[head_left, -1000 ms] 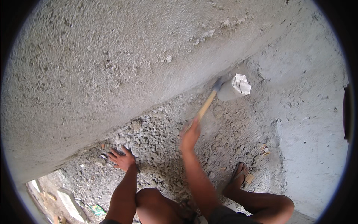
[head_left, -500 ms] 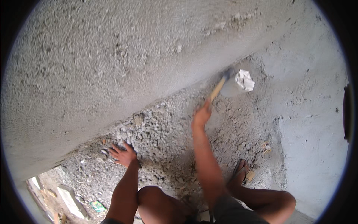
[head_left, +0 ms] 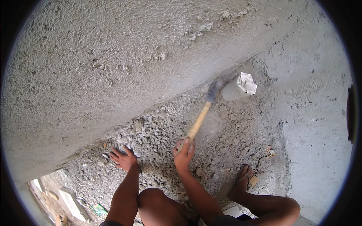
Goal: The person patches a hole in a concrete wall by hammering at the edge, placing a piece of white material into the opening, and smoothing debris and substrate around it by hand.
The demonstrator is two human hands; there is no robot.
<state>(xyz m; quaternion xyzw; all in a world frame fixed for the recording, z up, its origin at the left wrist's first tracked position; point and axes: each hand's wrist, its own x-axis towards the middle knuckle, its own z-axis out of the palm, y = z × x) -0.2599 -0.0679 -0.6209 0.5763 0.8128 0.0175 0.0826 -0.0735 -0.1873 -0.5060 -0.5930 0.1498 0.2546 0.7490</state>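
Observation:
My right hand is wrapped round the wooden handle of a hammer. The hammer's grey head is at the foot of the rough wall, just left of a short pale pipe stub. Crumpled white wrapping covers the top of the stub. Farther left, my left hand rests with spread fingers on the loose grey rubble and holds nothing.
A rough plastered wall slants across the far side, and a smoother grey wall stands at the right. My sandalled foot is on the rubble. A pale slab and a green wrapper lie at the lower left.
My right hand has drawn back toward me and to the left, and the hammer head has moved left, away from the pipe stub. My left hand has stayed in about the same place.

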